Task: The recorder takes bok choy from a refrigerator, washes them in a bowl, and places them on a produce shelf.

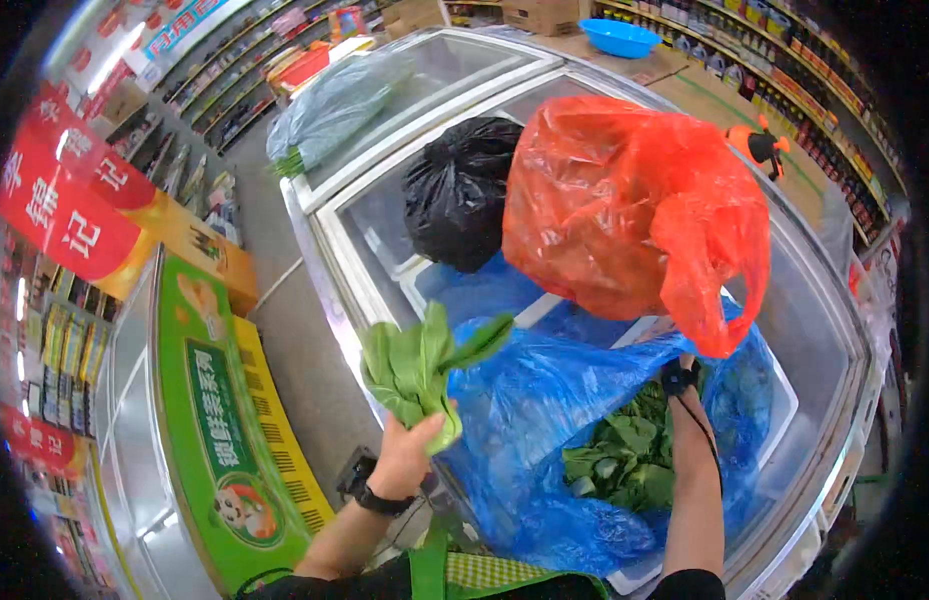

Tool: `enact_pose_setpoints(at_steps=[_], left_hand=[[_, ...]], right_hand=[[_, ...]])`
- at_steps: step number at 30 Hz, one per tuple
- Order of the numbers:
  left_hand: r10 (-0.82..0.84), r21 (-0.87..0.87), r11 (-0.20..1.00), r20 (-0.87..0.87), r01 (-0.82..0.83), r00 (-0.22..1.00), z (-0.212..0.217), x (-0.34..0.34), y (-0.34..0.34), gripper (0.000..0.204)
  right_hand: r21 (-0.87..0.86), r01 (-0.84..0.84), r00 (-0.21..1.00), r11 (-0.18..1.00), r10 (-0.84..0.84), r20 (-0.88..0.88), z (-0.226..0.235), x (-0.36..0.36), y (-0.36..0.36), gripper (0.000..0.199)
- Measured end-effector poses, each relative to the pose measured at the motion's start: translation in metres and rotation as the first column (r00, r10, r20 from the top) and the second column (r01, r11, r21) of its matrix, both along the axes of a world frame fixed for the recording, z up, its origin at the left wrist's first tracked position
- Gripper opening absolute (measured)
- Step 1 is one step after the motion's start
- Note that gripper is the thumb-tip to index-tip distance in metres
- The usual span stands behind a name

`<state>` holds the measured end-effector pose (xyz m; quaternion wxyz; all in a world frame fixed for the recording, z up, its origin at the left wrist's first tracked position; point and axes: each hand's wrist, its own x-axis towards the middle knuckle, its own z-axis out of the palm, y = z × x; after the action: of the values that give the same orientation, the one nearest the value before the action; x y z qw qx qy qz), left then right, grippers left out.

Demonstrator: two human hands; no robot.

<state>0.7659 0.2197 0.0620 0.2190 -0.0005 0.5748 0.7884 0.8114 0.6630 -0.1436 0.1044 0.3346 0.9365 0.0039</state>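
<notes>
Being held over the blue bag's left edge, a bunch of leafy greens is gripped at its stems by the left hand's fingers; leaves could be torn if the plastic were snagged. More greens are heaped inside the bag, and could be crushed if pressed by the right forearm. Whether the right hand's fingers are closed cannot be told, as they are hidden. Beyond, a black bag is seen, then a red bag, by whose drooping handles the right-hand reach is crowded.
</notes>
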Motion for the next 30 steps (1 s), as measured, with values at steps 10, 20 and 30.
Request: enact_pose_setpoints(at_steps=[10,20,30], left_hand=[[0.259,0.056,0.965,-0.082,-0.255,0.963,0.029,-0.053,-0.024,0.039],[0.044,0.412,0.906,0.131,-0.095,0.990,0.024,-0.062,-0.079,0.044],[-0.251,0.359,0.909,0.065,0.212,0.966,0.024,-0.036,-0.034,0.046]], right_hand=[[0.016,-0.016,1.000,1.000,0.016,0.009,0.006,0.005,-0.012,0.061],[0.058,-0.089,0.986,0.994,0.096,-0.136,0.059,0.098,-0.050,0.067],[-0.170,-0.139,0.716,0.976,-0.019,-0.698,0.248,0.188,-0.135,0.051]])
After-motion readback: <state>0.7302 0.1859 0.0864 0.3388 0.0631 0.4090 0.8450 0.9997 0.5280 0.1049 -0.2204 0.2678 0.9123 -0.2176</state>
